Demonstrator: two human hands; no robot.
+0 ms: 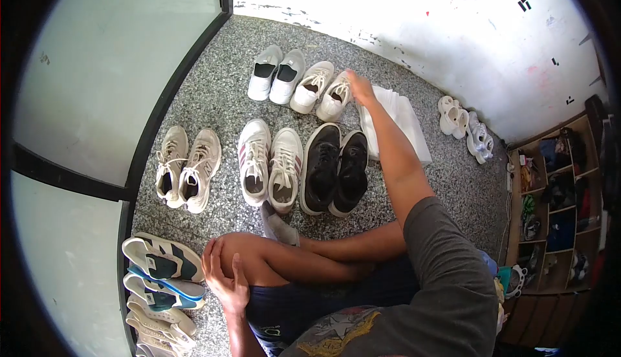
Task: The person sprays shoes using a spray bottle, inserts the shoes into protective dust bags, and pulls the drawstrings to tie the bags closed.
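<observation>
My right hand (360, 89) reaches forward to the far end of a white lace-up shoe (335, 97), its fingers closed against the shoe's edge. That shoe stands beside its white mate (313, 88) in the back row. Just right of my hand lies a stack of white sheets or bags (396, 123), partly covered by my forearm. On my bent knee rests my left hand (225, 276), empty, with the fingers apart. In front of my legs are black shoes (321, 169) and white shoes with striped sides (255, 156).
Light grey slip-ons (287, 77) and beige sneakers (200, 166) stand on the speckled floor. More shoes (160, 258) line the left wall. White clogs (453, 117) sit near the right wall, beside a wooden cubby shelf (547, 182). A grey item (278, 227) lies by my legs.
</observation>
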